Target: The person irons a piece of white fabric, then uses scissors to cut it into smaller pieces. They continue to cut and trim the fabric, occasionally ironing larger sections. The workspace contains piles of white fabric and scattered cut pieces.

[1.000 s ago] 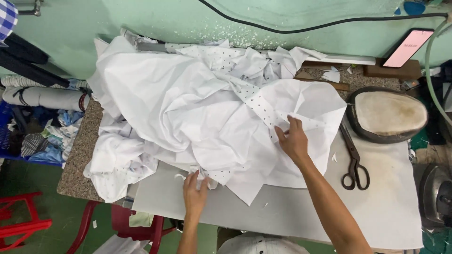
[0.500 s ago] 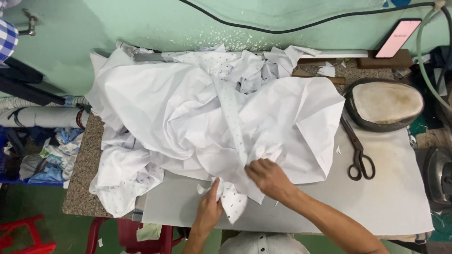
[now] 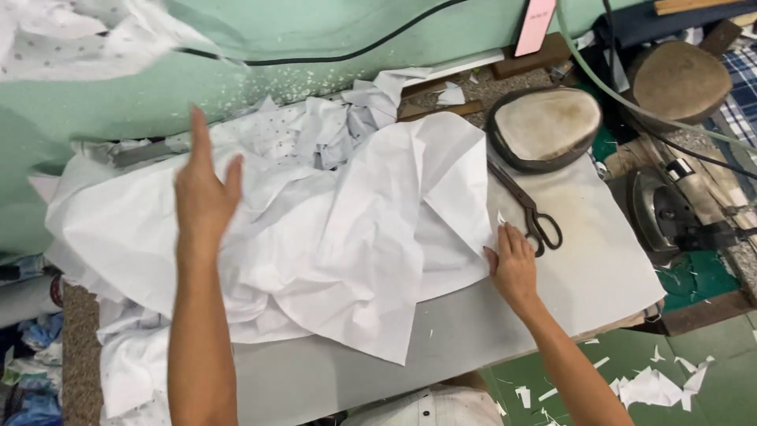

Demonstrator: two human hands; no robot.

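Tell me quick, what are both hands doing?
Left hand: open, raised above the white fabric, holding nothing.
Right hand: open, flat on the fabric's edge beside the scissors.

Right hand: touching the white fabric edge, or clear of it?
Touching. The head view shows the right hand with fingers flat on the white fabric's right edge, beside the scissors.

left hand (image 3: 203, 197) now raised, hands apart
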